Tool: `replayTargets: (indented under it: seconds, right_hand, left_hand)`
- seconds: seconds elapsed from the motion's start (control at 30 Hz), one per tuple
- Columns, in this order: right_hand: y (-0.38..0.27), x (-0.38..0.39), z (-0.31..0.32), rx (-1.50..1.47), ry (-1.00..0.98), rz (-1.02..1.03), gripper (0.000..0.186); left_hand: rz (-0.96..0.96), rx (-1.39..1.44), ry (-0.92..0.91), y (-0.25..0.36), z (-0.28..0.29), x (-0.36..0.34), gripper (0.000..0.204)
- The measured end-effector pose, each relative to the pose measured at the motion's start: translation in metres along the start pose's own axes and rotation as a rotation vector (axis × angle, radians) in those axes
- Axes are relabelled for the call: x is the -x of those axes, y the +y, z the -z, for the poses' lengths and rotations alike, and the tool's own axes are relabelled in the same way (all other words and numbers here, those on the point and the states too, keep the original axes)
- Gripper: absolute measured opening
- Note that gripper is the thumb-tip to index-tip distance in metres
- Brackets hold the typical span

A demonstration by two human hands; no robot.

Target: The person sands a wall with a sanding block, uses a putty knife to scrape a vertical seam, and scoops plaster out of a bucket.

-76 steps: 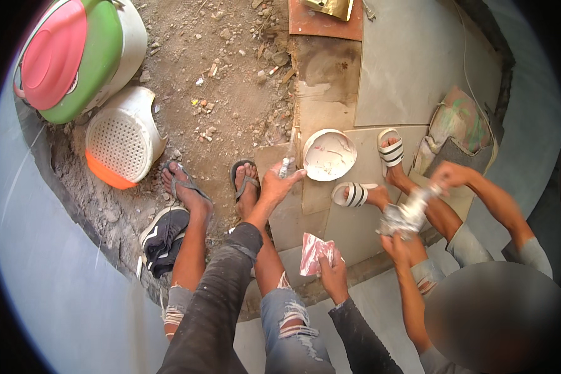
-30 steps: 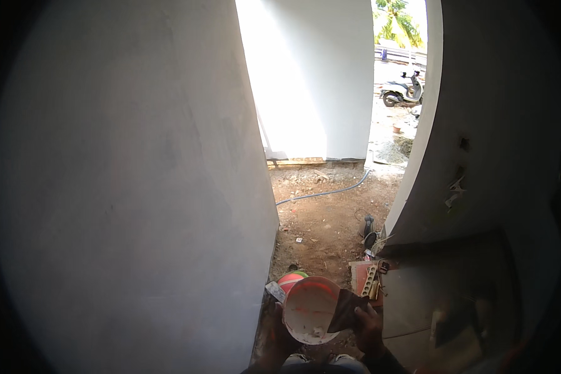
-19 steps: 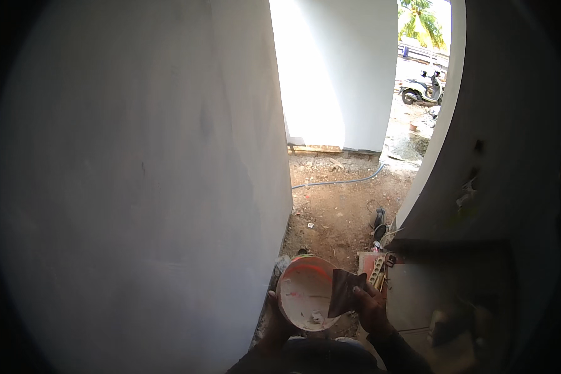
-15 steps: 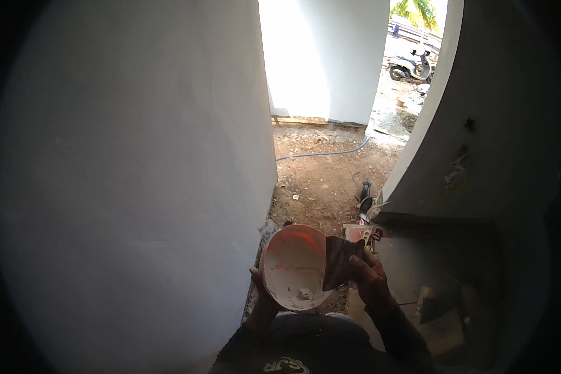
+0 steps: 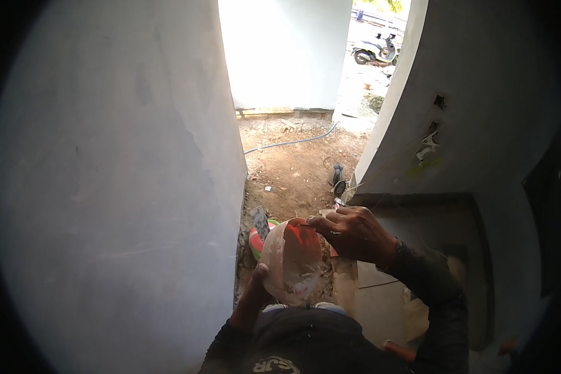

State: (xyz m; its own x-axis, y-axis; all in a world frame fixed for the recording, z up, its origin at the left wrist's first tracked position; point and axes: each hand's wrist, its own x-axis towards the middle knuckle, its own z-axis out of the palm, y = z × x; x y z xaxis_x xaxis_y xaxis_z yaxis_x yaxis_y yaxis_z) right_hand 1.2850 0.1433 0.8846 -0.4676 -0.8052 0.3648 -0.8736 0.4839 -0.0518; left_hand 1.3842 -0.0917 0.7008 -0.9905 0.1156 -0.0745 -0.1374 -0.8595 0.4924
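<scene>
My left hand is closed on the near left side of a round bowl, pale with whitish smears and reddish patches inside. The bowl is tilted, its opening turned to the right. At its far right rim, my right hand grips a putty knife, whose blade is seen nearly edge-on inside the bowl mouth and mostly hidden by the fingers. Beyond the bowl stands a round red, white and green container, partly covered, with a grey flat blade sticking up beside it.
A smooth grey wall rises close on my left. To the right are another wall with holes and wires, and pale tiles. Ahead, a blue hose crosses the dirt floor; a scooter stands outside.
The bowl has tipped from facing up to facing right. My right hand has swung over its far rim, turning the putty knife's broad blade edge-on. The view has shifted rightward.
</scene>
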Motion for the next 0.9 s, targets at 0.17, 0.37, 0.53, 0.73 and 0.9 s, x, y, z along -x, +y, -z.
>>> replayTargets:
  seconds: [0.17,0.37,0.53,0.73,0.9]
  right_hand:
    - [-0.003,0.006,-0.014,-0.097,-0.215,-0.066,0.037]
    - [-0.006,0.019,-0.04,-0.106,-0.144,0.059,0.042]
    - [-0.024,0.018,-0.038,-0.468,-0.104,-0.102,0.038]
    - [-0.035,0.033,-0.057,-0.831,-0.187,-0.337,0.042]
    - [-0.047,0.035,-0.06,-1.004,-0.131,-0.369,0.045]
  left_hand:
    - [-0.008,0.026,0.008,0.0,0.012,0.004,0.075]
    - [-0.041,0.048,0.005,0.009,0.014,-0.006,0.075]
    - [-0.067,0.047,0.011,0.019,0.016,-0.015,0.074]
    - [-0.097,0.027,0.015,0.034,0.017,-0.019,0.073]
    - [-0.108,0.01,0.018,0.042,0.016,-0.023,0.073]
